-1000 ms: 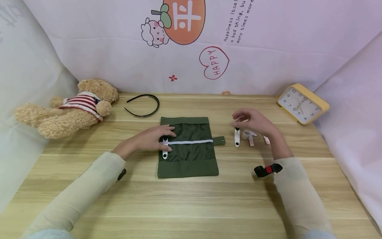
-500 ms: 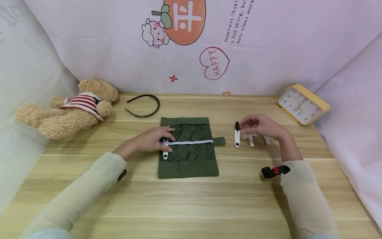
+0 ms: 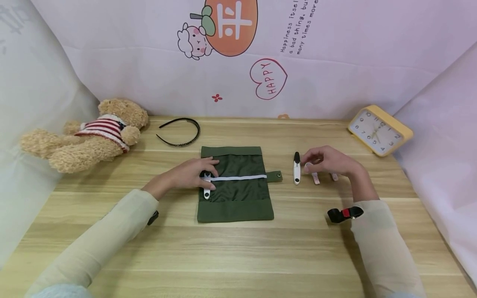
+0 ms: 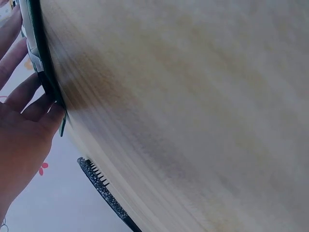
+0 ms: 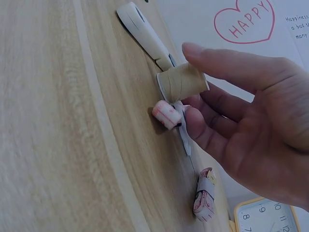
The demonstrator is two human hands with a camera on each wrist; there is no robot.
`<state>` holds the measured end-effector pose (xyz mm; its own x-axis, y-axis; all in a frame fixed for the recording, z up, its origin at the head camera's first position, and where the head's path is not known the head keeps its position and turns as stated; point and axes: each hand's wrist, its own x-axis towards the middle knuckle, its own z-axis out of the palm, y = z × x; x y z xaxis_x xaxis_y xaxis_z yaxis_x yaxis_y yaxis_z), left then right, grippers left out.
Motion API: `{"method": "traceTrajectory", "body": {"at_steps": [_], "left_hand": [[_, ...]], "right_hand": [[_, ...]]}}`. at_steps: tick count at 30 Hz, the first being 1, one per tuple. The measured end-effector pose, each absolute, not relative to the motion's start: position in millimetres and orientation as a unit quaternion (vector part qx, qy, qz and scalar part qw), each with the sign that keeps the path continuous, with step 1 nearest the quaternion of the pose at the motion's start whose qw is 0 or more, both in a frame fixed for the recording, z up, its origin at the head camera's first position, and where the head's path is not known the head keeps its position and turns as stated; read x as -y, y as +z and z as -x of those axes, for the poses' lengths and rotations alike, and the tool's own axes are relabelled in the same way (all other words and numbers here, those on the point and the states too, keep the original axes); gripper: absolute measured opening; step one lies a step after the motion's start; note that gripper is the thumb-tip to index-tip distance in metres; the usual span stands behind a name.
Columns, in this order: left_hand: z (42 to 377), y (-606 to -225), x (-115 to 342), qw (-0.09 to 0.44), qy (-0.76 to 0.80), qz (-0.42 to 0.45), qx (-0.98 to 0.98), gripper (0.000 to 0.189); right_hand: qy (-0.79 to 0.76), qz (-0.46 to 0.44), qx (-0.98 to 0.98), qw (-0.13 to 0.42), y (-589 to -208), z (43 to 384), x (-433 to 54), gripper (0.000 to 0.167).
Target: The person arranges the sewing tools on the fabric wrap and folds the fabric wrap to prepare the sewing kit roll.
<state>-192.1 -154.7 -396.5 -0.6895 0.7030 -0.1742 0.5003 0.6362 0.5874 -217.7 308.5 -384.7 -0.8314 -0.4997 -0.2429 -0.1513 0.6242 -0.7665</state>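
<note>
My left hand (image 3: pixel 191 173) rests with spread fingers on the left part of an unfolded green fabric pouch (image 3: pixel 234 210). Between its thumb and fingers lies a slim white tool (image 3: pixel 206 193) with a dark upper part, by the pouch's white elastic band (image 3: pixel 246 178); part of the tool is hidden. My right hand (image 5: pixel 251 106) pinches a spool of beige thread (image 5: pixel 182 83) between thumb and fingers, right of the pouch. Beside that hand lies a second slim white tool (image 3: pixel 297 169) with a black tip. Below the spool is a small pink-and-white roll (image 5: pixel 166 114).
Another pink-and-white bundle (image 5: pixel 205 195), wrapped with a band, lies farther right. A black headband (image 3: pixel 180 144) and a teddy bear (image 3: pixel 89 140) are at the back left. A yellow clock (image 3: pixel 379 130) stands at the back right, before a printed cloth wall (image 3: pixel 328 87).
My right hand has moved right and slightly down, away from the white tool's black tip, and has taken hold of the thread spool, which is now tilted. The left hand stays put.
</note>
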Motion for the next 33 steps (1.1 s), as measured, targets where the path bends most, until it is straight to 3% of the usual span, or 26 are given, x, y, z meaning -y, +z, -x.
{"method": "traceTrajectory", "body": {"at_steps": [5,18,33], "left_hand": [[190.3,-394.7,154.6,0.198,0.265,-0.338,-0.881,0.030],[188.7,-392.4,154.4,0.205,0.279,-0.328,-0.879,0.028],[190.2,-394.0,158.2,0.216,0.296,-0.332,-0.869,0.031]], "right_hand": [[-0.387,0.176,-0.880,0.212,-383.9,217.3,-308.2,0.026],[-0.372,0.165,-0.908,0.100,-381.6,222.2,-299.9,0.022],[-0.389,0.157,-0.904,0.085,-372.1,224.9,-266.7,0.031]]}}
